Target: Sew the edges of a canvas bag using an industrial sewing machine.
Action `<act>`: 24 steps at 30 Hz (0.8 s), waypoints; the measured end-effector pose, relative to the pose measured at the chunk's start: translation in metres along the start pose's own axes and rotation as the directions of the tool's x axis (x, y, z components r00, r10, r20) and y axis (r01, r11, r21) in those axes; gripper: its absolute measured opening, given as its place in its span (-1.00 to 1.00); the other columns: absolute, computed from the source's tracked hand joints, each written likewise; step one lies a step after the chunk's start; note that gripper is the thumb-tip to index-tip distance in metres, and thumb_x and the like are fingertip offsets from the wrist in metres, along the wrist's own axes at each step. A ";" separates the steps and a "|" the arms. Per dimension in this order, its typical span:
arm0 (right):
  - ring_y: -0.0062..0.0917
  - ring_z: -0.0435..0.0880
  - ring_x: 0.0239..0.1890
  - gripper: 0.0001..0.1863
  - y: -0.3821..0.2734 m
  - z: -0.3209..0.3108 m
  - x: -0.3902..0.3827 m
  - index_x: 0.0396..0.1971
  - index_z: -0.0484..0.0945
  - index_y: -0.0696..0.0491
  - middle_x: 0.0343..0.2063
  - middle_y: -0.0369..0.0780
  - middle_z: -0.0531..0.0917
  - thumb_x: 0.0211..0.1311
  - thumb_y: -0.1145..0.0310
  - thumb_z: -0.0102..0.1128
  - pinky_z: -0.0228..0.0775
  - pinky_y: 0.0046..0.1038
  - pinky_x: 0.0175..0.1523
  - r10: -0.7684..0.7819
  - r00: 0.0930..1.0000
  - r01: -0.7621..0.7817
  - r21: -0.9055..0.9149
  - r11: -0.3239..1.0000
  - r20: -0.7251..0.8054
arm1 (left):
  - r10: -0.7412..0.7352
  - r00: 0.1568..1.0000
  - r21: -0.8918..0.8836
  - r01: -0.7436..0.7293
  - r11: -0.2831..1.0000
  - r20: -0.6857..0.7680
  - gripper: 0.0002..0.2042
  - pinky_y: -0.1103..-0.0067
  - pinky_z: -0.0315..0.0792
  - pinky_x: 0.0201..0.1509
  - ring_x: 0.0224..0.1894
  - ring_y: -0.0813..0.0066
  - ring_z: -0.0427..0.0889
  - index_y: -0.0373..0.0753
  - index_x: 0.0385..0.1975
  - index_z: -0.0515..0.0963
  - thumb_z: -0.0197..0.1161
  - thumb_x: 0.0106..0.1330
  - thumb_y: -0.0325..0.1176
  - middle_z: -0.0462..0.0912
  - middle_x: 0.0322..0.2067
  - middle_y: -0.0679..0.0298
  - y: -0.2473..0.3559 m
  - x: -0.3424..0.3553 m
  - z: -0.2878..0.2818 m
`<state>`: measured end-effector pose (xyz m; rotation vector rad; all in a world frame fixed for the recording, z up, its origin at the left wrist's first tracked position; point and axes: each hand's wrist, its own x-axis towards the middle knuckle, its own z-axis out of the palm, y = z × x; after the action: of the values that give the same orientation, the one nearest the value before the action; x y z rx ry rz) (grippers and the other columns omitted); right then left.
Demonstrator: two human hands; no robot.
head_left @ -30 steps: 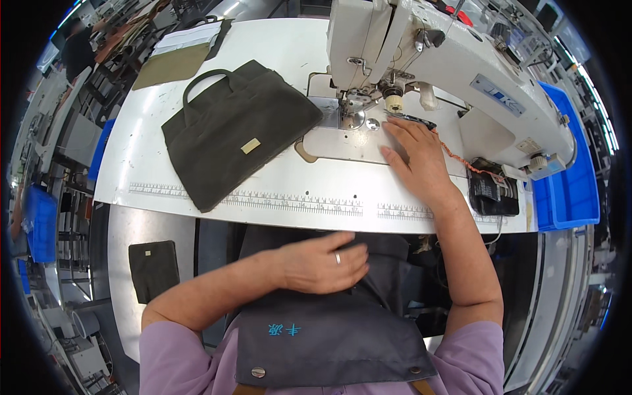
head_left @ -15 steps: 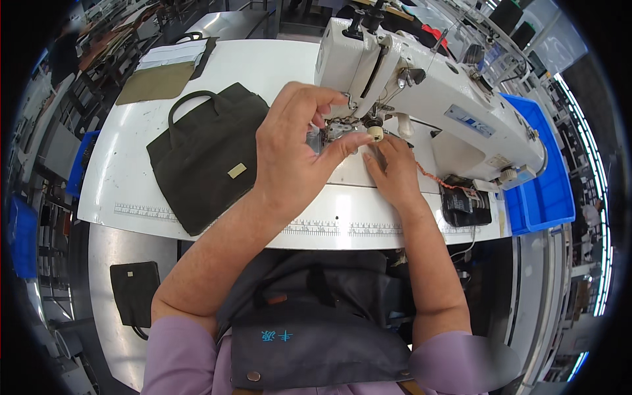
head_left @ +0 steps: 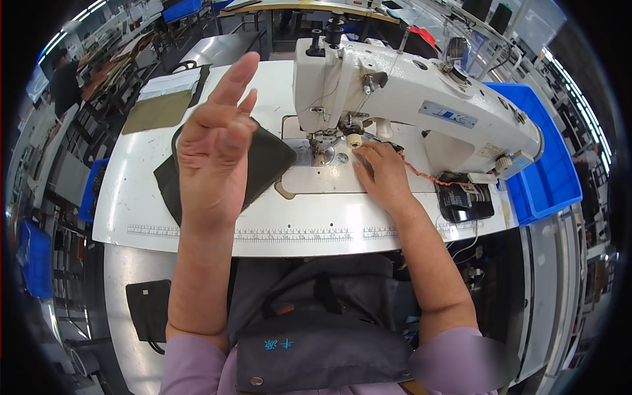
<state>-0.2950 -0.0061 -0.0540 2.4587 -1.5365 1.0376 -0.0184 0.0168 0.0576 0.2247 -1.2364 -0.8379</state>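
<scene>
Dark green, the flat, square-cornered cloth handbag point(head_left: 268, 161) lies on the smooth white sewing table point(head_left: 131, 204) behind the left hand point(head_left: 214, 148), which hides much of it. That hand is lifted above the table, one finger stretched upward and the others loosely bent and partly apart; nothing can be seen in its grasp. To its right stands the white-painted metal sewing machine point(head_left: 401, 89). The right hand point(head_left: 383, 172) is low over the table, back upward, fingers gently bent, their tips just beside a small, round, cream-coloured knob point(head_left: 353, 140). A slim dark tool point(head_left: 392, 145) sits just beyond these fingers; whether they grip it cannot be told. A thin, twisted orange cord point(head_left: 421, 174) runs rightward from near this hand toward a flat, glossy black case point(head_left: 477, 209). Farther right is a deep blue plastic bin point(head_left: 552, 209). Beyond the left hand, on its left, lies a flat olive fabric piece point(head_left: 155, 115); below it on that side, a small dark pouch point(head_left: 148, 309).
</scene>
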 end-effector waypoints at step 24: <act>-0.35 0.68 -0.12 -0.72 -0.021 -0.012 -0.017 -0.06 0.69 0.06 -0.05 -0.20 0.70 0.29 0.28 0.32 0.50 -0.29 -0.05 -0.021 0.999 0.032 0.242 0.970 -0.046 | -0.909 0.336 0.209 0.897 0.389 0.249 -0.86 0.77 0.38 -0.23 -0.35 0.80 0.49 -0.32 -0.26 0.62 0.37 0.42 -0.38 0.64 -0.37 0.46 0.015 -0.154 0.009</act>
<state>-0.2886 0.0223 -0.0491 2.5826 -1.4372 1.3379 -0.0325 0.1326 -0.0441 0.9160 -1.4073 -1.9201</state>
